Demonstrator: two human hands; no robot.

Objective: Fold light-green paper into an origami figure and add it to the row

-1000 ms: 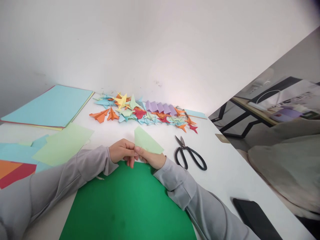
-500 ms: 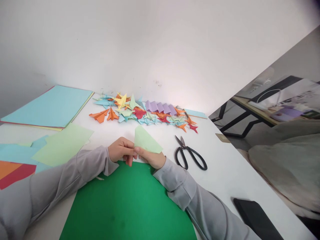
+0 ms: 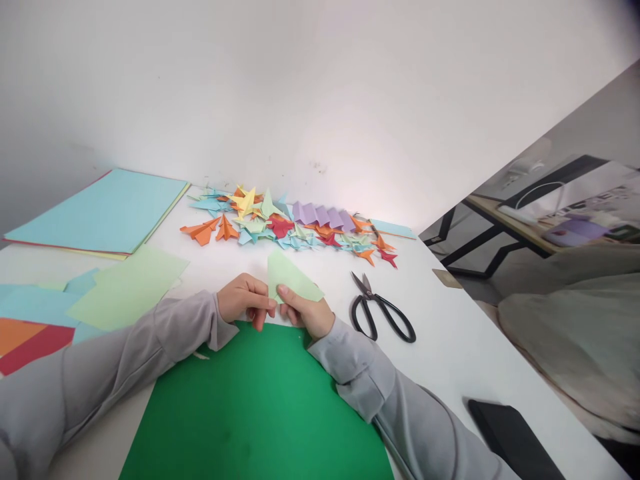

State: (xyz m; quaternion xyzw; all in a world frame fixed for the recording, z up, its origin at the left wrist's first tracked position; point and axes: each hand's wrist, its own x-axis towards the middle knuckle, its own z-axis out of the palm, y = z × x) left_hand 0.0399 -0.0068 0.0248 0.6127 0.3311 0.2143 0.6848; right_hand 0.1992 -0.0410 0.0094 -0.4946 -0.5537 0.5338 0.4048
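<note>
Head view: our right hand (image 3: 309, 312) pinches the green paper triangle (image 3: 283, 272), long edge sloping down rightward; left hand (image 3: 247, 299) curled at its lower-left corner, we can't tell if gripping.

Looks like a paper-craft corner in some indoor room, tbh can't tell if that's a home, classroom or office. The white bench (image 3: 445, 367) sits right up against a plain, slightly scuffed white wall (image 3: 300, 87), and it's got stacked coloured sheets (image 3: 110, 207), a bunch of little folded paper shapes (image 3: 245, 202) and black-handled scissors (image 3: 367, 294) on it. Off right there's a 2nd bench (image 3: 520, 223) with black legs and blurry clutter on top.
</note>
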